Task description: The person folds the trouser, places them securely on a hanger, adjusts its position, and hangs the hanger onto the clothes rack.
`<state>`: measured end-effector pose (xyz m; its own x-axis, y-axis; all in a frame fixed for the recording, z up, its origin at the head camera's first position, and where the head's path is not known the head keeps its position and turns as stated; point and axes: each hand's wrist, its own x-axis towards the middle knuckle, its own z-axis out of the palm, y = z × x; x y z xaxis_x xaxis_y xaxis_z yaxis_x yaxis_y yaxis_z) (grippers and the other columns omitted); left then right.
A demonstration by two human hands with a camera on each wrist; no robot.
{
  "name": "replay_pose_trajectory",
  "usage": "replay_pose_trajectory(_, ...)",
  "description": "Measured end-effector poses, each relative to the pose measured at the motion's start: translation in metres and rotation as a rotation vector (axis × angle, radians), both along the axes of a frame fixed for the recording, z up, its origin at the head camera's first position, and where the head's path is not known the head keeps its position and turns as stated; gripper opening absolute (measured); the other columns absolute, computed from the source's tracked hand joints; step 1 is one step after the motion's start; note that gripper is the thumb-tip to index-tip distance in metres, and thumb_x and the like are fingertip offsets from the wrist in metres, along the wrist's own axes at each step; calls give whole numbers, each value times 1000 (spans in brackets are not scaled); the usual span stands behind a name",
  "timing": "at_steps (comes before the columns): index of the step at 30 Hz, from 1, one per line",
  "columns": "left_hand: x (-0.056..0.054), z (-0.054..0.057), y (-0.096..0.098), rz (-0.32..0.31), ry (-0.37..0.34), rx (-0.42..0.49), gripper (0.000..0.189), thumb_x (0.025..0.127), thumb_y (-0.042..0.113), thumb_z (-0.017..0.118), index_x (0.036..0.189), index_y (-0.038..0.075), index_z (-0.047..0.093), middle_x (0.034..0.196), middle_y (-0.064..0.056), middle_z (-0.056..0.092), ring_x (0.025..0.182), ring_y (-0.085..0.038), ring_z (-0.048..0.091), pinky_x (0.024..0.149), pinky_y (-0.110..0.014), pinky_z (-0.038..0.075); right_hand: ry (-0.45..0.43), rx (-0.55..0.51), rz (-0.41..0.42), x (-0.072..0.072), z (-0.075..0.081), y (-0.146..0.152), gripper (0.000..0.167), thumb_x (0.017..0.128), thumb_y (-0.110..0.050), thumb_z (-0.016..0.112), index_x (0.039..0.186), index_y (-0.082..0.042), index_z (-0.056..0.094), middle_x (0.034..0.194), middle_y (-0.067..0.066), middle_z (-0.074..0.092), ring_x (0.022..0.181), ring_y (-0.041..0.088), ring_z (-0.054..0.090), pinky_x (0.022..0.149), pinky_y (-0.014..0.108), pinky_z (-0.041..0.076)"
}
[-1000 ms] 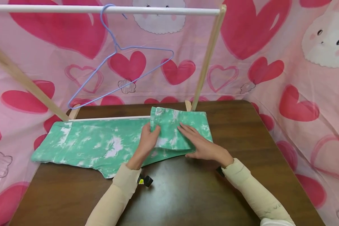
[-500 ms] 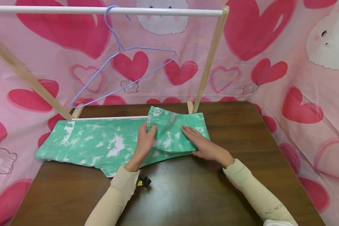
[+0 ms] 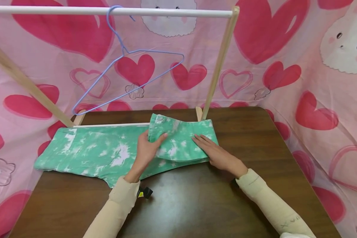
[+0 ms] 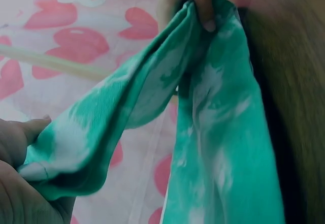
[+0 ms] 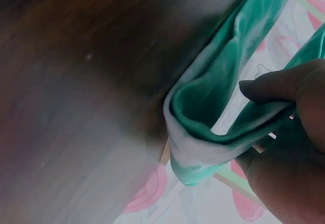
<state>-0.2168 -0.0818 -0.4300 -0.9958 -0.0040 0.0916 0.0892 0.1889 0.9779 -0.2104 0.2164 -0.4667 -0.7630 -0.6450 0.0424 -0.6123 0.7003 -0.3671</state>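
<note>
Green-and-white tie-dyed trousers (image 3: 86, 148) lie sideways across the table, waist end at the left. Their right-hand leg end is doubled back over the rest. My left hand (image 3: 145, 150) grips the leg's hem, thumb on top and fingers underneath; in the left wrist view this hem (image 4: 71, 142) hangs raised above the lower layer (image 4: 223, 122). My right hand (image 3: 218, 155) holds the upper layer near the fold, its fingers spread on top. The right wrist view shows its thumb (image 5: 269, 87) inside the fold, pinching the cloth against the fingers.
A blue wire hanger (image 3: 122, 49) hangs from the white rail (image 3: 166, 12) of a wooden-legged rack at the back. The rack's right post (image 3: 221, 62) stands behind the fold. Brown table (image 3: 196, 205) surface extends in front; a pink heart-print curtain (image 3: 250, 82) surrounds it.
The left hand has drawn the hem leftward, carrying the folded leg end with it. The right hand has shifted a little right over the fold.
</note>
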Motion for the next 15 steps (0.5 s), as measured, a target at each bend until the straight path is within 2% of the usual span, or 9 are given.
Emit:
replay_pose_trajectory(4,0,1,-10,-10,37,-19,34,97,37,70,102,3,70,70,-10,61,62,-16,59,65,-29,51,5,22,-20,1,-2,3,88,90,19,59,163,-10,20,169,11,20,156,34,16,120,51,30)
replay_pose_trajectory(9,0,3,-20,3,120,-69,33,100,30,67,88,-1,70,56,-6,49,49,-14,47,57,-26,44,40,46,-37,-1,-3,7,82,92,15,59,162,-8,23,168,13,22,156,35,19,119,51,31)
replay_pose_trajectory(12,0,5,-24,26,155,-129,35,101,29,65,80,0,66,52,-1,40,47,-13,39,55,-27,39,55,55,-52,-3,-3,10,81,93,13,62,162,-7,24,168,14,24,155,36,21,119,53,30)
replay_pose_trajectory(15,1,5,-29,49,197,-200,40,102,26,64,70,3,57,51,3,30,46,-12,30,52,-27,33,60,69,-65,-3,-4,13,84,91,14,64,162,-7,24,167,15,24,155,36,22,119,54,30)
